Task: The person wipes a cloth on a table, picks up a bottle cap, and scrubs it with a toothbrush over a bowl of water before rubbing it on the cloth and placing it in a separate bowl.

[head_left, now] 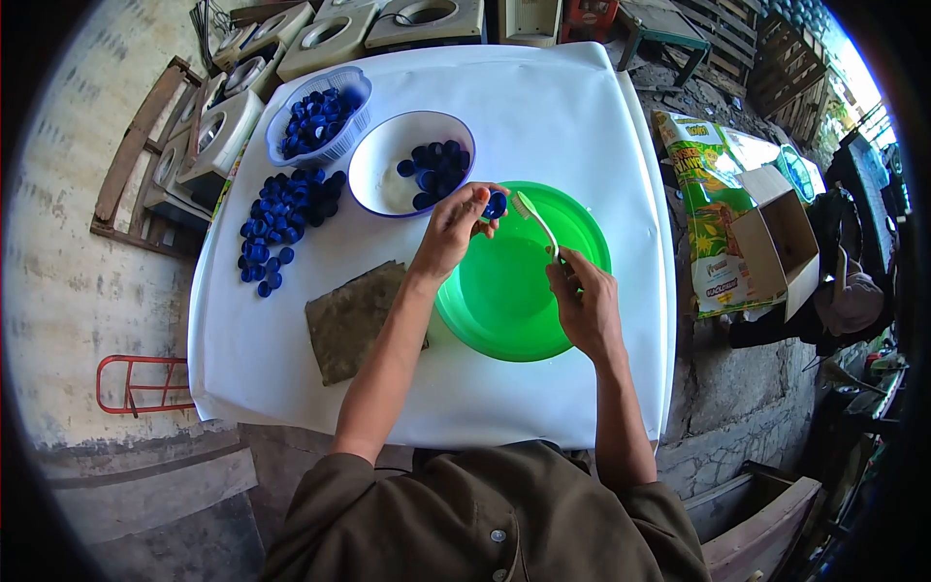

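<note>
Between the fingers of my left hand (454, 228) is a blue bottle cap (496, 205), held over the rim of the green basin (504, 291). My right hand (586, 296) is closed round the handle of a toothbrush (539, 225), whose bristle end points at the cap with a small gap. Liquid seems to lie in the basin. Behind my left hand stands a white bowl (373, 179) with a blue rim, holding several blue caps (438, 167). A folded brown cloth (354, 320) lies under my left forearm.
A pale plastic basket (359, 121) full of blue caps stands at the back left of the white-covered table (543, 107). Loose caps (281, 218) lie in front of it. Right of the table are a cardboard box (776, 238) and a person (844, 301).
</note>
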The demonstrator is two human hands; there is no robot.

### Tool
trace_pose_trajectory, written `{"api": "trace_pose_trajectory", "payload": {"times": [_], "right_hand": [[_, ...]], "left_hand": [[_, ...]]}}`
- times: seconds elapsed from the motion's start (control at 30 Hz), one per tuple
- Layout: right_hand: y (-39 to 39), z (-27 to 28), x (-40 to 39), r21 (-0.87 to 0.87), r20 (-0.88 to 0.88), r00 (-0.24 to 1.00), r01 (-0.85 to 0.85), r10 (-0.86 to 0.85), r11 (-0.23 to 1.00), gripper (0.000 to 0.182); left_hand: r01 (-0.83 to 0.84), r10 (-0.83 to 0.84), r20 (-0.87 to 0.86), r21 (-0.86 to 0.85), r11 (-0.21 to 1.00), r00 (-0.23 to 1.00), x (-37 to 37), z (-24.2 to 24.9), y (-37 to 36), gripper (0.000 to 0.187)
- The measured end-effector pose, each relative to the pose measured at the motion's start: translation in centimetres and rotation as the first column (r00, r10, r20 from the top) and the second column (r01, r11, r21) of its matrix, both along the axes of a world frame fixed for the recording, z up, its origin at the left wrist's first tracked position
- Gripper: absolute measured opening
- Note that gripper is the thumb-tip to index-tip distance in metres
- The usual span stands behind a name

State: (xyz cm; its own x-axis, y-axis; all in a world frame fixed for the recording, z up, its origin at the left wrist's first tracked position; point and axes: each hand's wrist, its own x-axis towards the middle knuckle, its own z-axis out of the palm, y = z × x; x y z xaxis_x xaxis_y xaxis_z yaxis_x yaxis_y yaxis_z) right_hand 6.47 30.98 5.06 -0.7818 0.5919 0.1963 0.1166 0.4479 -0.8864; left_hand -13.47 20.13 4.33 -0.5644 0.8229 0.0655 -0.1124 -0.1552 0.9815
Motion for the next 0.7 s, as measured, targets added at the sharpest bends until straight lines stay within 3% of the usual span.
{"api": "trace_pose_trajectory", "payload": {"times": [0.1, 0.33, 0.43, 0.53, 0.7], "right_hand": [[-0.1, 0.3, 0.3, 0.031, -0.007, 0.999, -0.038, 0.038, 0.999, 0.023], [0.1, -0.7, 0.0, 0.155, -0.037, 0.997, -0.065, 0.072, 0.986, 0.028], [-0.4, -0.3, -0.2, 0.137, 0.028, 0.998, -0.067, 0.063, 0.988, 0.028], [0.1, 0.4, 0.1, -0.02, 0.029, 0.992, -0.126, 0.127, 0.992, 0.026], [0.1, -0.8, 0.0, 0.163, 0.034, 0.999, -0.048, 0.043, 0.985, 0.021]], "left_hand": [[0.001, -0.001, 0.039, 0.003, 1.0, 0.999, 0.0, 0.0, 0.0, 0.045], [0.008, -0.008, -0.051, -0.009, 1.0, 0.999, -0.4, -1.0, 0.2, 0.05], [0.001, -0.001, -0.066, -0.001, 1.0, 0.998, -0.4, -1.1, 0.0, 0.049], [-0.009, 0.01, -0.042, 0.013, 1.0, 0.999, -0.4, -0.9, -0.1, 0.045], [0.022, -0.022, 0.007, 0.053, 0.998, 1.0, -0.2, -0.8, 0.1, 0.037]]}}
